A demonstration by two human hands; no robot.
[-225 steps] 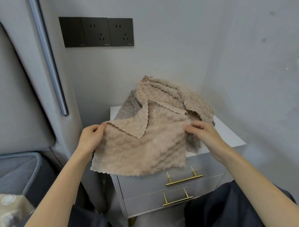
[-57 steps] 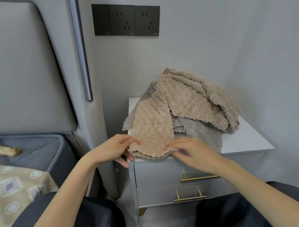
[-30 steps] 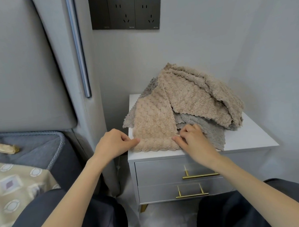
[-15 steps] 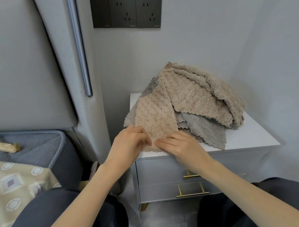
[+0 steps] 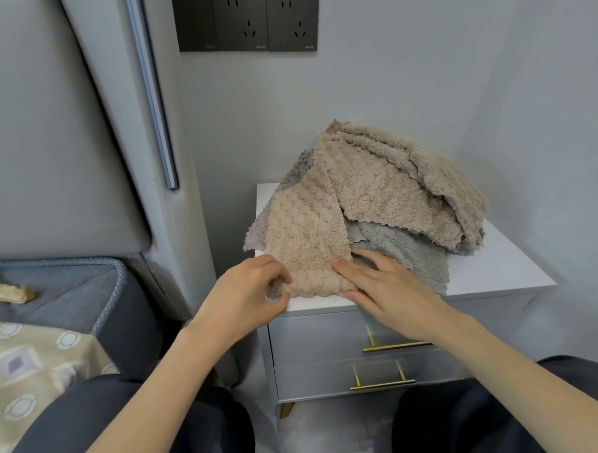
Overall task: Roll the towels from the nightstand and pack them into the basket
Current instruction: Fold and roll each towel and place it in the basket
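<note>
We note left hand (image 5: 246, 297) pinching front edge of the beige waffle-knit towel (image 5: 308, 232); right hand (image 5: 391, 289), fingers straight, presses it flat.

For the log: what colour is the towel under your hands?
Beige towel; head view.

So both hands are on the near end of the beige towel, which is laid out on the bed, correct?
Not the bed. In the head view the left hand pinches and the right hand presses the near end of the beige towel, which is laid out on the nightstand top. The bed lies apart, to the left.
</note>
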